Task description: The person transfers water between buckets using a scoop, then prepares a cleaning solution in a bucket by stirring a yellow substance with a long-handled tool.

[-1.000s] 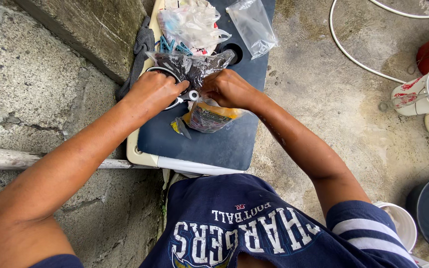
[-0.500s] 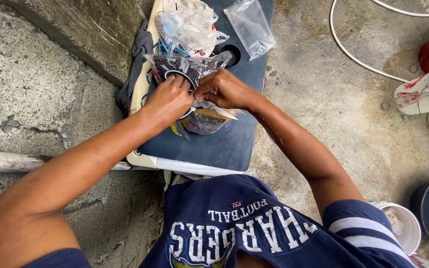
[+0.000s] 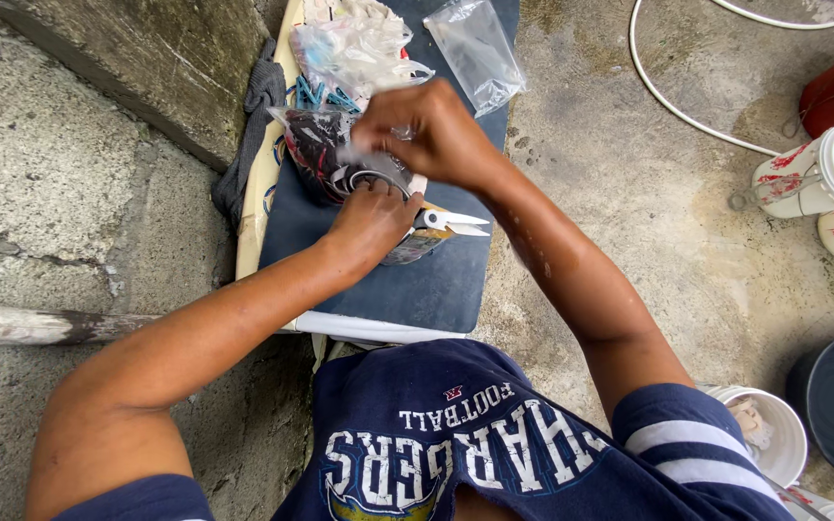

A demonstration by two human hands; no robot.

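— Where are the hands?

— The left hand (image 3: 371, 224) is closed around a pair of scissors (image 3: 436, 222); the blades point right, slightly parted; the right hand (image 3: 431, 130) pinches the top of a clear bag (image 3: 325, 154) of dark bits, lifted just above the blue board (image 3: 407, 280).

— How far along?

— I'd judge the bag not yet cut; a printed packet (image 3: 415, 246) lies under the scissors, half hidden.

— Anything crowding in?

— More plastic bags (image 3: 354, 48) behind; an empty clear bag (image 3: 475, 48); a grey cloth (image 3: 248, 135) at the board's edge; a white hose (image 3: 673, 101) and buckets (image 3: 827, 174) well apart.
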